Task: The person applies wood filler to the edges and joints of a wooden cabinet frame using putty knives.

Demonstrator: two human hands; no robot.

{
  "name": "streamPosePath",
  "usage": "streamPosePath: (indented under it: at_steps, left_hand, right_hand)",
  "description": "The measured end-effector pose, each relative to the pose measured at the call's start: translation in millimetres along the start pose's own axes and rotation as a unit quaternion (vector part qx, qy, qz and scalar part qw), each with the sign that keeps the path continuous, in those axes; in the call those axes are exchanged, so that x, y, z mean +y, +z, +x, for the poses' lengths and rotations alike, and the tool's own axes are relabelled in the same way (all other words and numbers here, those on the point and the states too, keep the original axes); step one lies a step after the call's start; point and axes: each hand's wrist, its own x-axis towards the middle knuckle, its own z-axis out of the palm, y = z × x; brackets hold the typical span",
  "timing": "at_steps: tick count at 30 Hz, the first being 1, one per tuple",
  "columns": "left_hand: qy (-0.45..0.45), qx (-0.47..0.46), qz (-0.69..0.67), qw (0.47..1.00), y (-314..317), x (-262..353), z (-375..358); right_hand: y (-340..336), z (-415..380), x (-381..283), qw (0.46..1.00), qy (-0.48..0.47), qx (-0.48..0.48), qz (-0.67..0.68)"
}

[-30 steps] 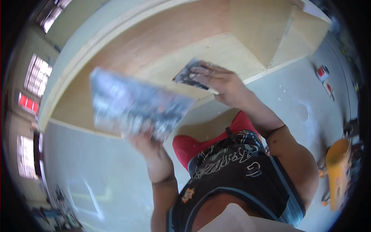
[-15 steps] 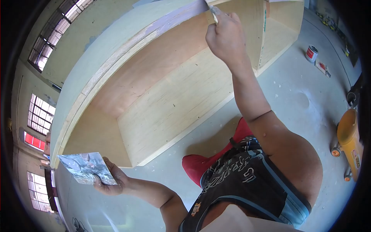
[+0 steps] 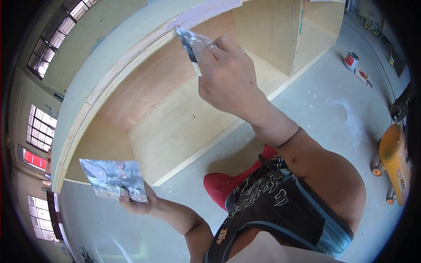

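Note:
My right hand [image 3: 228, 72] is closed round a putty knife [image 3: 188, 49] smeared with filler. The knife's tip is at the curved front edge of a plywood cabinet [image 3: 175, 131], by a stretch of pale lilac filler [image 3: 204, 14]. Lower left, my left hand [image 3: 139, 202] grips a flat square metal plate [image 3: 115, 177] from its lower right corner, thumb on top. Grey smears and a lilac lump of filler lie on the plate, which is in front of the cabinet's left end.
On the floor [image 3: 324, 114] at the right are a red and white can [image 3: 351, 60] and a small card-like item [image 3: 363, 78]. A yellow wheeled machine [image 3: 394, 162] stands at the far right. Barred windows [image 3: 41, 127] line the left wall.
My right hand and the putty knife have moved left and down along the curved edge. My left hand has moved the plate right and slightly up, turning it more level.

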Motion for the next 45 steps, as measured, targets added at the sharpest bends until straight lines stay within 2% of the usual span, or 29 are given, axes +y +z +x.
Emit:
streamPosePath:
  at_steps: [3, 5, 6, 8, 9, 11, 12, 13, 14, 16, 18, 20, 22, 24, 25, 27, 28, 30, 31, 32, 33, 34, 40, 42, 44, 45]
  left_hand:
    - [-0.023, -0.025, 0.031, 0.999, 1, -13, -6]
    - [-0.035, -0.018, 0.036, 0.999, -1, -21, -11]
    - [-0.046, -0.013, 0.041, 0.998, -1, -25, -13]
    - [-0.026, -0.012, 0.067, 0.997, 10, -32, -17]
    - [-0.025, -0.011, 0.099, 0.995, 14, -35, -18]
    - [-0.025, -0.015, 0.133, 0.991, 19, -37, -17]
    - [-0.04, -0.015, 0.141, 0.989, 20, -37, -15]
    - [-0.056, -0.015, 0.15, 0.987, 23, -36, -13]
    - [-0.058, -0.019, 0.151, 0.987, 27, -36, -13]
    - [-0.048, 0.007, 0.161, 0.986, 40, -37, -16]
    - [-0.043, 0.003, 0.168, 0.985, 45, -35, -19]
    - [-0.035, 0.004, 0.174, 0.984, 39, -34, -18]
    - [-0.031, -0.045, 0.137, 0.989, 21, -36, -13]
    - [-0.034, -0.044, 0.134, 0.989, 14, -38, -10]
    - [-0.038, -0.045, 0.13, 0.99, 13, -38, -10]
    - [-0.046, -0.039, 0.124, 0.99, 13, -40, -13]
    - [-0.049, -0.035, 0.117, 0.991, 14, -41, -12]
    - [-0.052, -0.045, 0.122, 0.99, 7, -41, -11]
    - [-0.053, -0.053, 0.127, 0.989, 6, -41, -11]
    - [-0.051, -0.052, 0.126, 0.989, 5, -43, -11]
    - [-0.048, -0.022, 0.129, 0.99, 6, -44, -13]
    - [-0.045, 0.008, 0.132, 0.99, 6, -44, -13]
    - [-0.057, 0.0, 0.145, 0.988, 2, -41, -16]
    - [-0.059, -0.007, 0.143, 0.988, 4, -41, -17]
    - [-0.061, -0.013, 0.141, 0.988, 6, -41, -18]
    - [-0.076, -0.025, 0.125, 0.989, 8, -42, -18]
  right_hand:
    - [-8, -7, 10, 0.997, -0.009, -0.022, 0.074]
    - [-12, -16, 20, 0.971, -0.006, -0.062, 0.232]
    - [-12, -22, 27, 0.971, -0.006, -0.061, 0.232]
    - [-12, -30, 47, 0.948, 0.085, -0.006, 0.306]
    - [-16, -29, 58, 0.949, 0.085, -0.003, 0.302]
    - [-22, -22, 75, 0.943, 0.186, 0.1, 0.258]
    - [-23, -16, 81, 0.943, 0.188, 0.102, 0.257]
    - [-26, -9, 85, 0.956, 0.19, 0.108, 0.198]
    - [-28, -1, 88, 0.965, 0.191, 0.114, 0.139]
    - [-25, 13, 89, 0.971, 0.175, 0.118, 0.109]
    - [-19, 23, 89, 0.98, 0.183, 0.072, 0.025]
    - [-15, 24, 80, 0.985, 0.147, 0.084, 0.021]
    - [-8, 20, 63, 0.989, 0.111, 0.093, 0.017]
    - [2, 11, 41, 0.994, 0.034, 0.098, 0.024]
    - [-3, 7, 35, 0.995, 0.035, 0.094, 0.022]
    - [-15, 6, 26, 0.996, 0.025, -0.002, 0.084]
    - [-15, 6, 31, 0.996, 0.025, -0.002, 0.082]
    - [-16, 8, 50, 0.992, 0.022, 0.103, 0.071]
    - [-17, 12, 58, 0.992, 0.019, 0.104, 0.071]
    - [-18, 16, 65, 0.993, 0.066, 0.089, 0.029]
    - [-17, 17, 68, 0.991, 0.115, 0.073, -0.013]
    - [-16, 18, 67, 0.991, 0.115, 0.073, -0.012]
    - [-1, 15, 29, 0.993, 0.021, 0.116, 0.029]
    - [-2, 13, 11, 0.998, 0.01, 0.057, 0.024]
    - [-3, 5, 3, 0.999, 0.006, 0.038, 0.013]
    - [-6, 2, 0, 0.998, -0.023, 0.002, 0.059]
